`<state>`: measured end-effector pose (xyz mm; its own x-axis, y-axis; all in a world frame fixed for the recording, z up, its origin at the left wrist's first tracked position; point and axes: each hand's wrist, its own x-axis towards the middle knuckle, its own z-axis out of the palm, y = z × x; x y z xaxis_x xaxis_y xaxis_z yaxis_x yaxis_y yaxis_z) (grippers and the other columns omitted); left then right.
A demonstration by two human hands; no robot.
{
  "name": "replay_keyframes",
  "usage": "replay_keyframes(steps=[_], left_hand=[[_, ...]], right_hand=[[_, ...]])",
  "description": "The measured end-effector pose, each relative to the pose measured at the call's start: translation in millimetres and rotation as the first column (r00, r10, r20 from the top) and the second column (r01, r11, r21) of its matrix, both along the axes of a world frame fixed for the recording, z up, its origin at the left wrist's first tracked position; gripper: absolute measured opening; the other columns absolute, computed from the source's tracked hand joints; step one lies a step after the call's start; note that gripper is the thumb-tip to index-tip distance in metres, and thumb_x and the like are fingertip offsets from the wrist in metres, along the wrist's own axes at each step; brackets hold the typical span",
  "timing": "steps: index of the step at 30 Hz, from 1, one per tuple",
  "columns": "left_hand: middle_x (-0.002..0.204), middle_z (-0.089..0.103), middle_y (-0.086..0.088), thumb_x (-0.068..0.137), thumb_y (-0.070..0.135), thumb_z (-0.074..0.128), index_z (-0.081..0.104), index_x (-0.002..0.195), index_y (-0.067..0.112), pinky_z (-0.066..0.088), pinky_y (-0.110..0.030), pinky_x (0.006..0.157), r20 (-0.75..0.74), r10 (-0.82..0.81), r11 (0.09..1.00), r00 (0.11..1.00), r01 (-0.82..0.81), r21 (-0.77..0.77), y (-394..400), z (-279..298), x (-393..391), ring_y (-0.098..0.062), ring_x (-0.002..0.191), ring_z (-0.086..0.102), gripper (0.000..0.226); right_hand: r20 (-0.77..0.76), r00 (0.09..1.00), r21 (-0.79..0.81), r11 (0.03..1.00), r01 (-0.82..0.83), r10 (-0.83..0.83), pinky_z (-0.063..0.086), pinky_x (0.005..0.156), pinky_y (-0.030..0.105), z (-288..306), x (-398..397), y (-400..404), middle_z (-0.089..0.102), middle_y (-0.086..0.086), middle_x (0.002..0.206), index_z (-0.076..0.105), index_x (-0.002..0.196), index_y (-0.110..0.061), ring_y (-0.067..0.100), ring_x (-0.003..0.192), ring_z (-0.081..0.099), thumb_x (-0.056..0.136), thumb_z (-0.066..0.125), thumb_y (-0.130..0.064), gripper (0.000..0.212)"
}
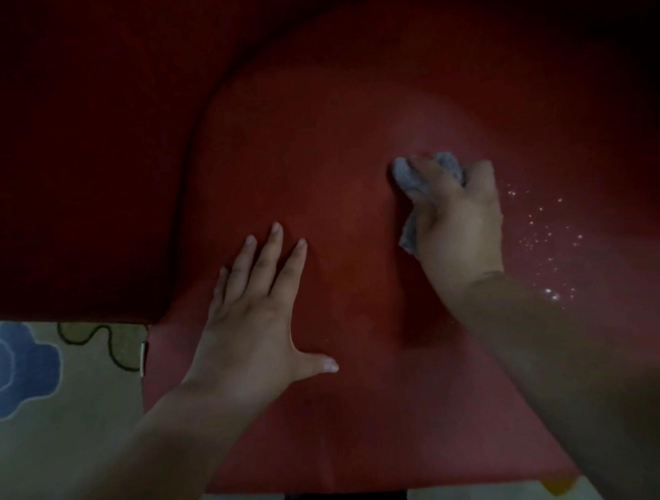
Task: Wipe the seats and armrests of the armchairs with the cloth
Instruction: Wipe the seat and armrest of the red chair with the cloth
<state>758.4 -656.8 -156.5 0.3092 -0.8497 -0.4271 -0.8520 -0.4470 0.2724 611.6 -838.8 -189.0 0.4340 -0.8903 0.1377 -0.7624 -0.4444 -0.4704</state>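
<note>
A dark red armchair fills the head view; its seat (337, 167) lies in the middle and its left armrest (79, 191) rises on the left. My right hand (458, 219) presses a crumpled grey cloth (408, 179) onto the seat, right of centre. My left hand (256, 312) lies flat on the seat's front left part, fingers spread, holding nothing. Small shiny droplets (545, 238) speckle the seat just right of my right hand.
A pale rug (64, 408) with a blue flower pattern shows at the lower left, beside the chair's front edge. The chair's back and right side fade into darkness. A small yellow patch (559, 485) sits at the bottom right.
</note>
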Motion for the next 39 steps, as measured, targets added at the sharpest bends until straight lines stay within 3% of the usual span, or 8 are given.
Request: replay_keyframes(steps=[5,11,14,25,28,31,36,39], left_hand=[[0.149,-0.041,0.016,0.043,0.082,0.067,-0.027,0.143,0.041,-0.01,-0.037,0.115,0.023,0.011,1.0,1.0,-0.011,0.015,-1,0,-2,-0.008,0.139,-0.035,0.142],[0.15,-0.039,0.018,0.045,0.081,0.067,-0.025,0.142,0.043,-0.01,-0.036,0.115,-0.004,0.013,1.0,1.0,-0.013,0.016,-1,2,-3,-0.005,0.137,-0.036,0.139],[0.151,-0.036,0.018,0.046,0.078,0.07,-0.02,0.146,0.041,-0.007,-0.035,0.118,-0.017,0.027,0.999,0.999,-0.026,0.019,-1,6,-4,-0.004,0.138,-0.033,0.139],[0.151,-0.032,0.014,0.05,0.069,0.076,-0.009,0.152,0.025,-0.003,-0.031,0.12,-0.025,0.052,0.996,0.998,-0.05,0.075,25,18,-1,-0.002,0.138,-0.027,0.14],[0.155,-0.029,0.012,0.049,0.073,0.073,-0.011,0.152,0.025,-0.006,-0.027,0.116,-0.01,0.041,0.995,0.999,-0.04,0.089,32,22,3,0.0,0.135,-0.03,0.141],[0.156,-0.029,0.011,0.051,0.073,0.072,-0.013,0.152,0.026,-0.009,-0.026,0.113,-0.014,0.047,0.996,0.999,-0.046,0.079,32,23,4,0.001,0.134,-0.031,0.14],[0.159,-0.021,0.007,0.051,0.073,0.073,-0.009,0.153,0.025,-0.001,-0.032,0.12,-0.016,-0.013,1.0,1.0,0.013,0.023,17,22,-10,-0.002,0.138,-0.024,0.139],[0.16,-0.017,0.008,0.05,0.075,0.071,-0.007,0.152,0.031,0.0,-0.036,0.118,-0.013,-0.064,0.998,0.998,0.064,0.003,7,21,-20,-0.009,0.144,-0.018,0.136]], right_hand=[[-0.017,0.883,-0.02,0.883,-0.469,0.469,0.052,0.068,0.044,10,18,24,0.052,0.018,0.101,0.059,0.125,-0.015,0.034,0.084,0.058,0.089,0.051,-0.015,0.037],[0.082,0.996,0.121,0.993,0.014,-0.024,0.051,0.082,0.042,5,23,-24,0.042,0.0,0.108,0.057,0.123,-0.026,0.03,0.093,0.058,0.091,0.049,-0.013,0.035],[0.019,0.98,0.157,0.967,-0.2,0.2,0.034,0.076,0.01,11,27,26,0.041,-0.016,0.098,0.054,0.128,-0.024,0.008,0.089,0.04,0.093,0.044,-0.022,0.036],[-0.025,0.802,0.215,0.787,-0.578,0.597,0.048,0.069,0.04,28,-10,128,0.055,0.007,0.097,0.061,0.124,-0.026,0.026,0.083,0.053,0.076,0.068,-0.022,0.049],[-0.045,0.942,0.132,0.937,-0.324,0.332,0.052,0.066,0.044,19,-25,93,0.06,-0.001,0.084,0.064,0.092,-0.031,0.02,0.075,0.058,0.083,0.064,-0.036,0.011],[-0.031,0.997,0.071,0.995,-0.068,0.071,0.051,0.073,0.044,21,-34,65,0.051,0.009,0.098,0.064,0.106,-0.026,0.032,0.086,0.053,0.085,0.047,-0.022,0.027],[-0.002,0.937,0.176,0.922,-0.344,0.35,0.035,0.084,0.024,15,-25,109,0.045,-0.011,0.104,0.061,0.113,-0.032,0.01,0.096,0.042,0.091,0.026,-0.048,0.044],[0.07,0.986,0.174,0.971,-0.162,0.152,0.038,0.083,0.024,24,-45,91,0.044,-0.005,0.103,0.061,0.12,-0.027,0.012,0.09,0.042,0.089,0.031,-0.037,0.043]])
